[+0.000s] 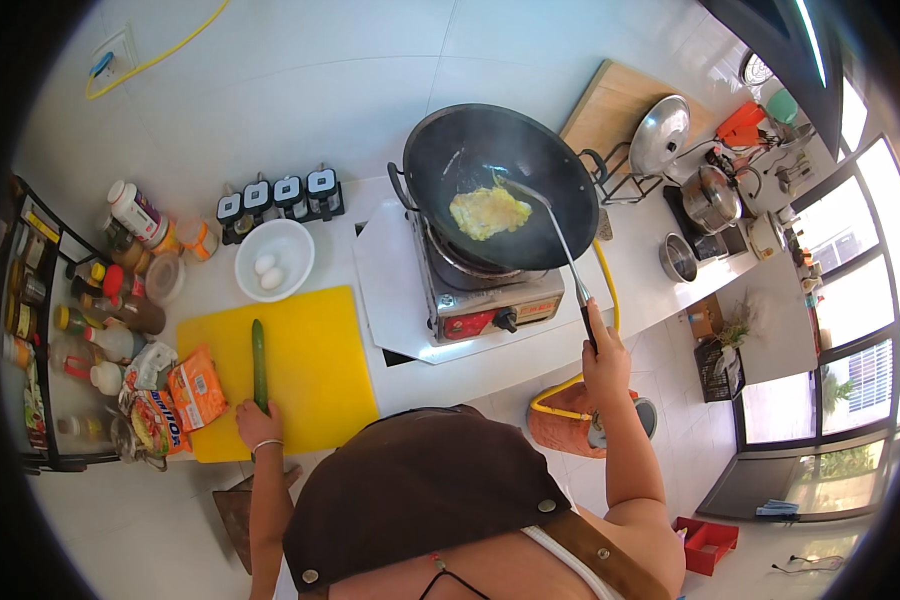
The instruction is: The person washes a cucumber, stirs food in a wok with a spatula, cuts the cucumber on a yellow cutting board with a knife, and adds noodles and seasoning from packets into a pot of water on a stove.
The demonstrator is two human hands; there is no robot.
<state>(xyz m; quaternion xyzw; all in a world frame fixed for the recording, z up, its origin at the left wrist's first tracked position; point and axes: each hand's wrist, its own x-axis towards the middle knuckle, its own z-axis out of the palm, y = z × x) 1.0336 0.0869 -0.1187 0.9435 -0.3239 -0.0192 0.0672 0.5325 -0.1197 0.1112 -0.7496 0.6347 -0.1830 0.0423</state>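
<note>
My right hand (606,362) is closed round the black handle of a metal spatula (562,238). The spatula's blade is down in a black wok (550,150), at the edge of a yellow fried egg (485,214). Faint steam hangs over the pan, which sits on a portable gas stove (490,305). On the yellow cutting board (320,350), my left hand (259,427) has its fingers round the near end of a green cucumber (260,365) that points away from me.
Beyond the board stand a white bowl (292,240) with two eggs and a black rack of spice jars (280,197). Bottles and food packets (160,410) crowd the left. A yellow hose runs down to an orange gas cylinder (560,425). A lid (660,135) leans at right.
</note>
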